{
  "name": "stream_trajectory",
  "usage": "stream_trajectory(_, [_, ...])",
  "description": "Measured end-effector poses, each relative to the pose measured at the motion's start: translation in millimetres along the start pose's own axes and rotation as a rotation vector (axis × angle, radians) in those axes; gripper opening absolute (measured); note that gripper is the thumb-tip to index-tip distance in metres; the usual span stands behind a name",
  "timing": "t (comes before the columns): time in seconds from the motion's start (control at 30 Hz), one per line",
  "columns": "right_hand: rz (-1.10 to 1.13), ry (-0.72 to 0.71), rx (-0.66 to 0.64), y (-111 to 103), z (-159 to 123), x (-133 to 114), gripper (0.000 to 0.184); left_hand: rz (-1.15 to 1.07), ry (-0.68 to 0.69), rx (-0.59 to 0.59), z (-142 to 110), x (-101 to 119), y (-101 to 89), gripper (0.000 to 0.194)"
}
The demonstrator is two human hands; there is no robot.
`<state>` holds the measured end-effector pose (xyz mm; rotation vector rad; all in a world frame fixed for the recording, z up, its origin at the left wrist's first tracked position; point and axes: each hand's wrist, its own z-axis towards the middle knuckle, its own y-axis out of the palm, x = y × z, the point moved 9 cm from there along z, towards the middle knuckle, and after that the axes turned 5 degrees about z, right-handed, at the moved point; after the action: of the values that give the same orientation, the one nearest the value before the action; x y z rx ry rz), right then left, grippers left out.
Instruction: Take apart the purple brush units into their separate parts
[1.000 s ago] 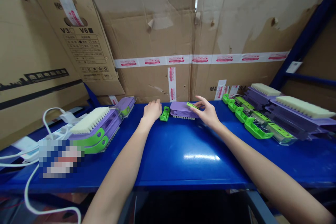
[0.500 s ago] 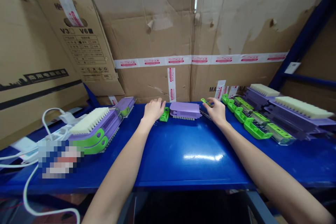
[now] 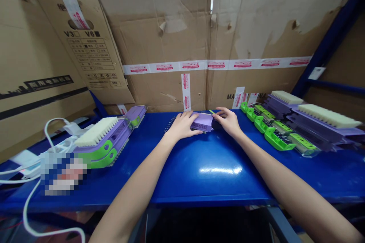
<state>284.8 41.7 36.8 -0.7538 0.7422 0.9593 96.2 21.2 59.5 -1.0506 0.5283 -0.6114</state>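
Observation:
A purple brush body (image 3: 203,121) lies at the back middle of the blue table (image 3: 199,167). My left hand (image 3: 182,126) rests on its left end with fingers curled over it. My right hand (image 3: 228,121) is at its right end, fingers pinched on a small green strip (image 3: 212,112) that sticks up beside the purple body. A dark coiled part (image 3: 169,124) shows just left of my left hand. The small green clip seen earlier is hidden.
Finished purple and green brushes with cream bristles (image 3: 105,138) are stacked at the left. More brushes and green parts (image 3: 288,125) lie in rows at the right. White cables (image 3: 37,159) trail off the left edge. Cardboard boxes (image 3: 171,38) wall the back.
My left hand moved right from the green clip onto the purple body. My right hand brought the green strip back left to the body's right end.

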Motion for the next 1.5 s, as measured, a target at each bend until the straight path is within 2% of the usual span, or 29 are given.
stream_trajectory(0.17, [-0.089,-0.026,0.116,-13.4,2.7,5.7,0.055,0.024,-0.019,0.025,1.0,-2.7,-1.8,0.066])
stream_trajectory(0.33, [-0.167,-0.092,0.13,-10.9,7.9,6.3,0.048,-0.021,0.012,0.062,-0.1,-0.3,-11.6,0.06])
stream_trajectory(0.53, [-0.261,-0.207,0.031,2.0,10.6,-0.2,0.033,-0.194,-0.007,0.197,-0.3,1.5,-32.4,0.044])
stream_trajectory(0.7, [-0.286,-0.259,0.007,6.2,11.7,-5.0,0.029,-0.365,-0.096,0.263,-1.1,-8.2,-35.2,0.033])
stream_trajectory(0.87, [-0.283,-0.24,-0.009,15.5,21.7,-3.9,0.029,-0.342,-0.071,0.268,-2.4,-5.7,-37.6,0.031])
stream_trajectory(1.03, [-0.387,-0.247,-0.203,39.3,21.0,3.0,0.026,-0.317,-0.07,0.255,-2.6,-4.5,-38.7,0.031])
stream_trajectory(1.1, [-0.434,-0.27,-0.238,43.4,16.8,3.8,0.029,-0.318,-0.071,0.251,-2.5,-4.5,-38.5,0.031])
stream_trajectory(1.27, [-0.534,-0.389,-0.206,38.6,8.6,-5.4,0.03,-0.325,-0.093,0.264,-3.3,-10.7,-38.8,0.033])
stream_trajectory(1.5, [-0.595,-0.338,-0.282,37.6,9.8,5.7,0.029,-0.308,-0.135,0.283,-4.7,-19.6,-36.3,0.037])
